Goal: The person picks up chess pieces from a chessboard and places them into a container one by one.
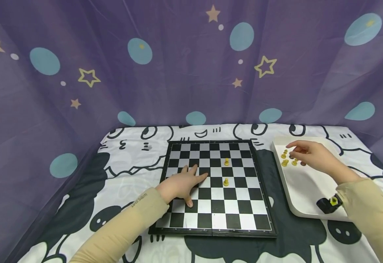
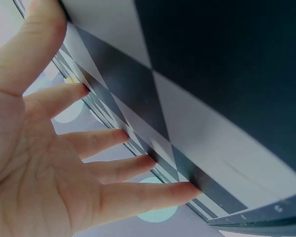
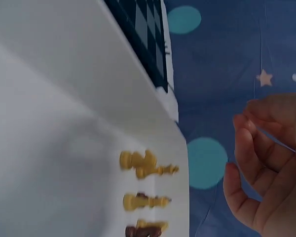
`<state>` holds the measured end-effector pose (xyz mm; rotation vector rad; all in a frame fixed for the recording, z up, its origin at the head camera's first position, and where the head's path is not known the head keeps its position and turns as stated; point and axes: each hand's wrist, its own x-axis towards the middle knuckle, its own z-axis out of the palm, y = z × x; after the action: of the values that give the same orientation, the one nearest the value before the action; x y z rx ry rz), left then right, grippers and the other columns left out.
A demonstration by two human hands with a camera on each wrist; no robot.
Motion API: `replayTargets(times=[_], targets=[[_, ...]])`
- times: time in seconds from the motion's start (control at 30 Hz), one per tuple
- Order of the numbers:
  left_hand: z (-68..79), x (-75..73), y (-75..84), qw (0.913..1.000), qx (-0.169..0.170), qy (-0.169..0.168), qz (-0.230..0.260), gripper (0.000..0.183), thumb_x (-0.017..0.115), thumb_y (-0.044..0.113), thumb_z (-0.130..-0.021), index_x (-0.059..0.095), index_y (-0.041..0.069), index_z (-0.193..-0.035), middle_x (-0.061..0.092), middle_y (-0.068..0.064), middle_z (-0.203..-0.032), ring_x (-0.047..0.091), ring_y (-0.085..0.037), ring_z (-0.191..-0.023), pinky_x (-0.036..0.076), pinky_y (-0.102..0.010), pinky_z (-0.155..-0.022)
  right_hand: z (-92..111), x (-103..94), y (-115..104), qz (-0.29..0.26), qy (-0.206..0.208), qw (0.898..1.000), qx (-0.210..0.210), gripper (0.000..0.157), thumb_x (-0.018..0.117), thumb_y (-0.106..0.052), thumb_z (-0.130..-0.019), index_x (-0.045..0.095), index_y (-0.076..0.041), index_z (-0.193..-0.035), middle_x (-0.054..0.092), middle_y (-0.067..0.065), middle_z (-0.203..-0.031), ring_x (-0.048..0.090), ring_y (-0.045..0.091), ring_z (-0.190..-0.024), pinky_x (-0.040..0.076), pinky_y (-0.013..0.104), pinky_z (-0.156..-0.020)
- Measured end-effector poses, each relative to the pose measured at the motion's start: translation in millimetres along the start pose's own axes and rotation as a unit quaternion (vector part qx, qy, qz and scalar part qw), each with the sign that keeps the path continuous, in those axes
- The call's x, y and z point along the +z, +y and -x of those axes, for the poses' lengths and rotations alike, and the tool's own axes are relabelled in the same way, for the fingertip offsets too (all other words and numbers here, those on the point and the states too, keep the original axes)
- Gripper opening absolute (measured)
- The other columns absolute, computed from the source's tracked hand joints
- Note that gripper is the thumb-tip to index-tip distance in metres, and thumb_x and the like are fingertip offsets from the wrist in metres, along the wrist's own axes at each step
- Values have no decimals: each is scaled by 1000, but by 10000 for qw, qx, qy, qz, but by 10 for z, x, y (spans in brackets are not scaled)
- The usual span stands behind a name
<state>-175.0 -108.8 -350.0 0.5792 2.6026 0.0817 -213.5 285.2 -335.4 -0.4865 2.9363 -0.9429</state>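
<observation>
My left hand (image 1: 181, 183) is spread over the left part of the chessboard (image 1: 212, 231). In the left wrist view its fingertips (image 2: 190, 191) are right at the checkered squares, with nothing in the palm. Two yellow pawns, a far one (image 1: 226, 162) and a nearer one (image 1: 225, 182), stand on the board right of that hand. My right hand (image 1: 313, 157) hovers over the far part of the white tray (image 1: 304, 188), fingers loosely bent and no piece showing between them. Below it are yellow chess pieces, including a knight (image 3: 138, 159), and a dark brown piece (image 3: 144, 231).
The tray stands right of the board, its raised wall (image 3: 133, 74) facing it. A cartoon-print cloth (image 1: 135, 146) covers the table. Behind hangs a purple curtain (image 1: 184, 84) with stars and blue ovals. A small black device (image 1: 326, 205) sits at the right wrist.
</observation>
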Motion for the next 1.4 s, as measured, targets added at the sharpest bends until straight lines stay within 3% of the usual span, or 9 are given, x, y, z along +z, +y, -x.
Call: replayTargets(times=[0.23, 0.67, 0.97, 1.13, 1.4], targets=[[-17, 17, -8, 10000, -11, -17, 17, 105, 86, 26, -62, 29, 28, -150, 12, -13, -159, 12, -41, -144, 37, -55, -102, -114, 137, -261, 115, 40, 9985, -531, 23, 61, -11, -90, 64, -1, -111, 68, 8, -84, 55, 6, -64, 43, 25, -55], [-31, 31, -11, 10000, -20, -51, 46, 105, 85, 26, -62, 29, 28, -150, 11, -12, -159, 12, -41, -144, 34, -60, -103, -426, 497, -638, -13, -420, 9968, -676, 26, 62, -11, -90, 64, 0, -113, 66, 4, -82, 54, 12, -67, 43, 31, -62], [-36, 16, -11, 10000, 13, -31, 11, 105, 86, 26, -62, 29, 27, -150, 12, -13, -159, 12, -42, -144, 33, -61, -102, -601, 741, -752, -341, -901, 9934, -625, 30, 61, -10, -90, 62, 2, -118, 65, 10, -81, 46, 13, -58, 40, 29, -55], [-33, 2, -11, 10000, 23, -13, -7, 105, 86, 25, -62, 29, 27, -150, 12, -14, -159, 12, -43, -143, 33, -61, -102, -672, 837, -800, -314, -984, 9919, -743, 30, 62, -12, -90, 63, 0, -117, 63, 4, -79, 48, 12, -59, 42, 29, -58], [-27, -8, -6, 10000, -7, -4, -23, 105, 86, 26, -61, 30, 27, -150, 13, -14, -158, 14, -43, -143, 35, -60, -102, -758, 980, -832, -396, -1027, 9910, -757, 30, 66, -15, -88, 64, -3, -116, 64, 5, -82, 54, 12, -63, 45, 28, -59]])
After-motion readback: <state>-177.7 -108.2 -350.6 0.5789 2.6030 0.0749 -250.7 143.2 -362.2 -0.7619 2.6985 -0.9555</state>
